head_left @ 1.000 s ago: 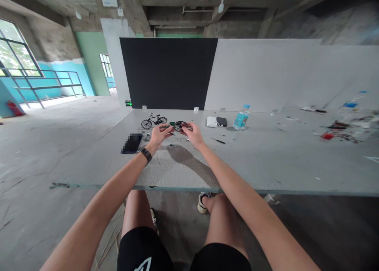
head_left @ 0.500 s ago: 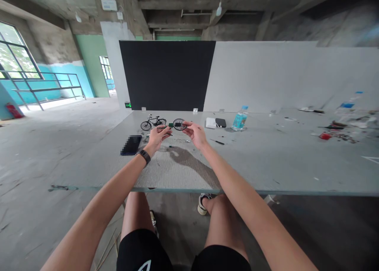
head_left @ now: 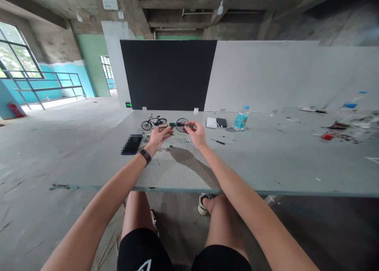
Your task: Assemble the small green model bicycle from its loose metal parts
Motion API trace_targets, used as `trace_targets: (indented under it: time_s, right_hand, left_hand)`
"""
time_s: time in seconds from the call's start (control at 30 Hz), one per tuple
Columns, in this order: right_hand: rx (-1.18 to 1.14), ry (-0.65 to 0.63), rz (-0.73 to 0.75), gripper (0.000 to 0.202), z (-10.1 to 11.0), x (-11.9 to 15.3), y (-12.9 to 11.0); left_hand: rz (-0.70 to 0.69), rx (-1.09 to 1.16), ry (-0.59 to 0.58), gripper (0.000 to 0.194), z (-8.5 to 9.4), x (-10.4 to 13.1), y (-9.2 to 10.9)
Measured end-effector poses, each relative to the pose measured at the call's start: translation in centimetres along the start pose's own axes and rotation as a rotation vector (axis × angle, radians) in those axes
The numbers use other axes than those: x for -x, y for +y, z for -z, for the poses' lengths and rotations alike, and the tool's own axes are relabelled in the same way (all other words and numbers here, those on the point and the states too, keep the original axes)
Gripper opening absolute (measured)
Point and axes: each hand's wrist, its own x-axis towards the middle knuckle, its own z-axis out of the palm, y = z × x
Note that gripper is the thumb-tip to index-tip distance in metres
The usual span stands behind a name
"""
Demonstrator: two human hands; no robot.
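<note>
My left hand [head_left: 160, 138] is closed in a pinch on a thin, dark green model bicycle part [head_left: 172, 125], raised over the table. My right hand [head_left: 196, 134] pinches the right side of the small black spoked model bicycle wheel [head_left: 181, 125], which faces me upright at the end of the green part. Whether wheel and part are joined cannot be made out. Behind my left hand stands a black model bicycle [head_left: 154, 122], its right wheel partly covered by my fingers. Several tiny metal parts [head_left: 188, 141] lie below the hands.
A dark phone or tablet [head_left: 132, 144] lies left of my wrist. To the right are a slim screwdriver-like tool [head_left: 218, 141], a white case [head_left: 211, 123], a dark case [head_left: 221, 123] and a blue-capped bottle [head_left: 241, 119]. Loose small parts [head_left: 340, 136] spread at far right. The table's front edge [head_left: 177, 189] runs above my knees.
My right hand's fingers have shifted in front of the wheel's right side and sit closer together. The wheel has turned a little more face-on. My left hand has hardly moved.
</note>
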Motion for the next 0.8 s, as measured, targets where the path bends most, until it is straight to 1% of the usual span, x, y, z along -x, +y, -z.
trace_targets:
  time_s: [0.1,0.2,0.33,0.5,0.8]
  right_hand:
    - [0.016,-0.02,0.01,0.039,0.0,0.1,0.1]
    - [0.014,-0.092,0.009,0.039,-0.4,0.5,0.0]
    - [-0.007,-0.156,0.019,0.043,-1.0,1.3,-0.3]
    - [-0.006,-0.161,0.025,0.039,-1.1,1.7,-0.6]
    - [-0.021,-0.143,0.026,0.033,-1.1,1.6,-0.5]
  left_hand:
    - [0.0,-0.017,-0.005,0.033,-0.2,0.2,0.1]
    - [0.005,-0.04,-0.014,0.03,-0.4,0.4,0.2]
    - [0.037,-0.045,0.012,0.031,-0.6,0.4,0.1]
    - [0.061,-0.053,0.008,0.031,-0.7,0.4,0.2]
    - [0.053,-0.095,-0.023,0.031,-0.6,0.5,0.2]
